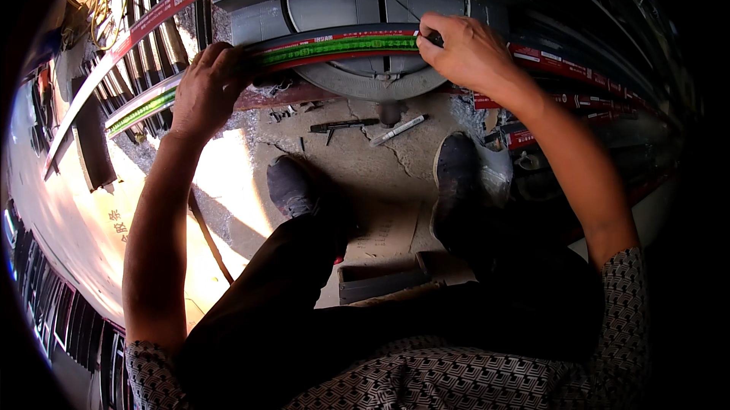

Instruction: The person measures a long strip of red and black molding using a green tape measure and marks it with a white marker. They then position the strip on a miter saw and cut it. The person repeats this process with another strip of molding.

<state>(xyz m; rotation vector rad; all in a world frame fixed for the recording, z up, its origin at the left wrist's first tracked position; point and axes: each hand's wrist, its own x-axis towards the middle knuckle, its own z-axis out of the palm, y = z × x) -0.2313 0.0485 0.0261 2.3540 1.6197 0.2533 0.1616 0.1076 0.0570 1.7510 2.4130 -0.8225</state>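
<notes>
A green tape measure (334, 46) lies stretched along a long metal profile (152, 93) with red labelled film. The profile crosses a grey round-based machine table (365, 89), and the tape's right end stops just short of my right fingers. My left hand (204, 90) is closed over the profile and the tape on the left side, its fingertips partly in shadow. At the right end, my right hand (465, 51) pinches a small dark object (434, 38) against the profile; its kind is hidden by the fingers.
A white pen (399, 130) and a black slim tool (344, 125) lie on the cracked floor between my shoes (293, 182). Another red-labelled strip (141, 30) slants across the left. More profiles (563, 60) are stacked at right. An open dark box (384, 282) sits below.
</notes>
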